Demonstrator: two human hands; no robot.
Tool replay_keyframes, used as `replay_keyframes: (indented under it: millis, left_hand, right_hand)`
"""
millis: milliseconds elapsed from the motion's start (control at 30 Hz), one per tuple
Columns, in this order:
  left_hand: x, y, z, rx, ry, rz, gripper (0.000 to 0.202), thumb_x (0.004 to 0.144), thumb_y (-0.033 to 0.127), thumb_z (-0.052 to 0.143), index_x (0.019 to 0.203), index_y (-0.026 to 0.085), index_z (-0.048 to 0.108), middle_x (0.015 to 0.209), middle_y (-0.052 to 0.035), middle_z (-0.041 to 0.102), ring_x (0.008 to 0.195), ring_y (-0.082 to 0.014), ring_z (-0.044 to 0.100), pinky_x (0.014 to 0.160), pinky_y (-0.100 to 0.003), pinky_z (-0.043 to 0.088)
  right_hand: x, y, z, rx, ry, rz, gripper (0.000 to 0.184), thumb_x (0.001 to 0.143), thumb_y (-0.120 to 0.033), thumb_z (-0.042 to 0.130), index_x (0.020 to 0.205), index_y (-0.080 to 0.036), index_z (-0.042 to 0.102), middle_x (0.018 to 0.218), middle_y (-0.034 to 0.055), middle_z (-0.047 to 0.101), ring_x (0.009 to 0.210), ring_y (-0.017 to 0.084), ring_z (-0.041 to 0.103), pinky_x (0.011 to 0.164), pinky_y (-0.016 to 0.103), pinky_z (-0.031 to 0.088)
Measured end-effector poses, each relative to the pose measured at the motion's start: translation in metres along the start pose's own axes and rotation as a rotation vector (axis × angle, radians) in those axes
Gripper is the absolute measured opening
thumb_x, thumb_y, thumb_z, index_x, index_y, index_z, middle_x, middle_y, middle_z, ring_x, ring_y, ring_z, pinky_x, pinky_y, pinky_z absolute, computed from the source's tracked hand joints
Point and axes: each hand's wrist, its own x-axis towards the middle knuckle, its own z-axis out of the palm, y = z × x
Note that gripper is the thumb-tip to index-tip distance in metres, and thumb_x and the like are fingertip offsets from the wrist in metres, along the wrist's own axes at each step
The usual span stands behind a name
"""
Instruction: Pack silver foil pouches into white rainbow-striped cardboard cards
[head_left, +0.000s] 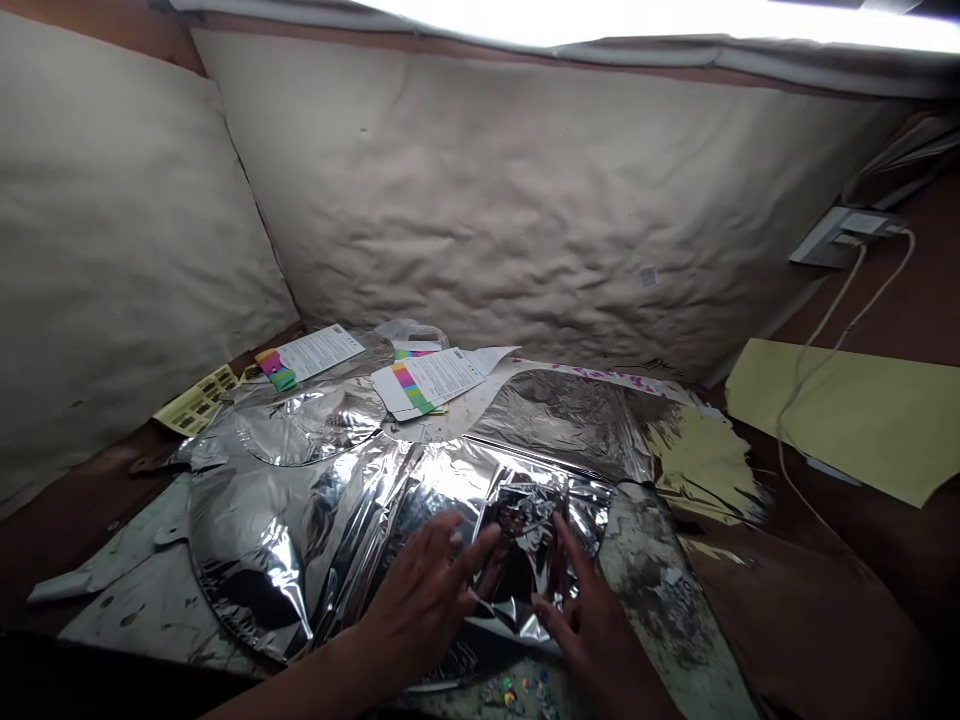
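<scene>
I make out mirror-glossy, creased silver foil (442, 490), like metallised plastic; the tabletop (652, 565) looks matt and rough to me. The printed cards (446, 380) look like smooth paper, the wall covering (525, 200) like dull, wrinkled paper.

we see a worn, stained table (667, 590), its bare surface showing at the near right. silver foil (255, 510) lies across its left and middle, printed cards (442, 380) lie toward the far side, and multicoloured specks (517, 690) dot the near edge.

Mirror-silver foil (255, 510), plain yellow sheet (847, 410), white card (435, 382) with multicoloured stripes.
</scene>
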Motion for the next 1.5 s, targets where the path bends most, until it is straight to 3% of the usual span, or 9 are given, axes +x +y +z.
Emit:
replay_keyframes:
  millis: [100, 233, 367, 500, 733, 900, 1133, 1333, 1500]
  left_hand:
    - [-0.004, 0.001, -0.008, 0.093, -0.192, 0.241, 0.072, 0.096, 0.026, 0.048, 0.157, 0.032, 0.01, 0.163, -0.0071, 0.017, 0.148, -0.0324, 0.02, 0.118, -0.052, 0.02]
    - [0.001, -0.001, -0.017, 0.015, -0.414, 0.318, 0.09, 0.09, 0.06, 0.053, 0.158, 0.023, 0.006, 0.163, -0.0111, 0.011, 0.149, -0.0343, 0.015, 0.12, -0.051, 0.015]
    - [0.007, 0.003, -0.022, -0.007, -0.459, 0.366, 0.094, 0.086, 0.064, 0.055, 0.158, 0.024, 0.01, 0.162, -0.0123, 0.014, 0.148, -0.0356, 0.017, 0.12, -0.052, 0.013]
    - [0.009, 0.01, -0.026, -0.017, -0.483, 0.391, 0.088, 0.084, 0.055, 0.062, 0.155, 0.026, 0.02, 0.158, -0.0114, 0.03, 0.143, -0.0341, 0.032, 0.117, -0.049, 0.023]
    - [0.032, 0.008, -0.008, -0.339, -0.253, 0.061, 0.048, 0.087, 0.026, 0.056, 0.135, 0.024, 0.051, 0.113, -0.0068, 0.069, 0.1, -0.0245, 0.061, 0.09, -0.036, 0.046]
    - [0.056, 0.014, 0.0, -0.711, -0.189, -0.234, 0.023, 0.093, 0.032, 0.049, 0.11, 0.019, 0.061, 0.085, -0.0009, 0.07, 0.073, -0.0166, 0.061, 0.068, -0.025, 0.044]
    - [0.063, 0.027, -0.006, -0.563, -0.118, -0.362, 0.049, 0.09, 0.033, 0.054, 0.137, 0.022, 0.045, 0.076, 0.0012, 0.069, 0.07, -0.0185, 0.061, 0.067, -0.027, 0.041]
    - [0.055, 0.023, 0.009, -0.395, -0.055, -0.337, 0.066, 0.094, 0.03, 0.051, 0.152, 0.022, 0.021, 0.08, 0.0, 0.068, 0.074, -0.0199, 0.062, 0.074, -0.032, 0.045]
    - [0.052, 0.019, 0.017, -0.085, 0.035, -0.094, 0.072, 0.094, 0.021, 0.046, 0.156, 0.02, 0.009, 0.137, -0.0173, 0.054, 0.12, -0.0269, 0.056, 0.097, -0.042, 0.046]
  right_hand:
    - [-0.021, 0.007, -0.006, -0.138, -0.011, -0.114, 0.081, 0.088, -0.027, 0.055, 0.157, -0.031, 0.013, 0.149, 0.0143, 0.046, 0.09, 0.024, 0.072, 0.069, 0.035, 0.062]
    - [-0.038, 0.015, -0.028, -0.46, -0.012, -0.325, 0.083, 0.085, -0.041, 0.063, 0.156, -0.028, 0.021, 0.162, 0.0115, 0.017, 0.138, 0.037, 0.042, 0.094, 0.043, 0.054]
    - [-0.032, 0.026, -0.045, -0.652, -0.253, -0.614, 0.088, 0.081, -0.048, 0.067, 0.155, -0.025, 0.026, 0.16, 0.0085, 0.026, 0.143, 0.037, 0.031, 0.11, 0.047, 0.04]
    - [-0.031, 0.033, -0.047, -0.564, -0.34, -0.639, 0.081, 0.081, -0.039, 0.065, 0.153, -0.024, 0.032, 0.154, 0.0079, 0.039, 0.14, 0.031, 0.04, 0.11, 0.042, 0.041]
    - [-0.03, 0.022, -0.036, -0.026, -0.096, -0.168, 0.032, 0.096, -0.029, 0.047, 0.119, -0.022, 0.067, 0.117, 0.0102, 0.072, 0.108, 0.023, 0.067, 0.091, 0.032, 0.054]
    - [-0.011, 0.02, -0.025, 0.251, 0.097, 0.335, 0.067, 0.088, -0.053, 0.058, 0.14, -0.013, 0.046, 0.09, 0.0094, 0.077, 0.094, 0.028, 0.072, 0.087, 0.039, 0.054]
    - [-0.016, 0.003, -0.012, 0.227, 0.4, 0.352, 0.091, 0.081, -0.054, 0.066, 0.153, -0.018, 0.024, 0.083, 0.0022, 0.072, 0.066, 0.018, 0.067, 0.065, 0.029, 0.054]
    - [-0.006, 0.007, -0.014, 0.131, 0.345, 0.303, 0.081, 0.084, -0.048, 0.061, 0.151, -0.016, 0.028, 0.072, -0.0031, 0.063, 0.055, 0.014, 0.059, 0.059, 0.027, 0.049]
    - [-0.002, 0.013, -0.012, 0.037, 0.32, 0.267, 0.067, 0.087, -0.04, 0.056, 0.146, -0.015, 0.037, 0.071, -0.0033, 0.06, 0.053, 0.013, 0.058, 0.057, 0.026, 0.05]
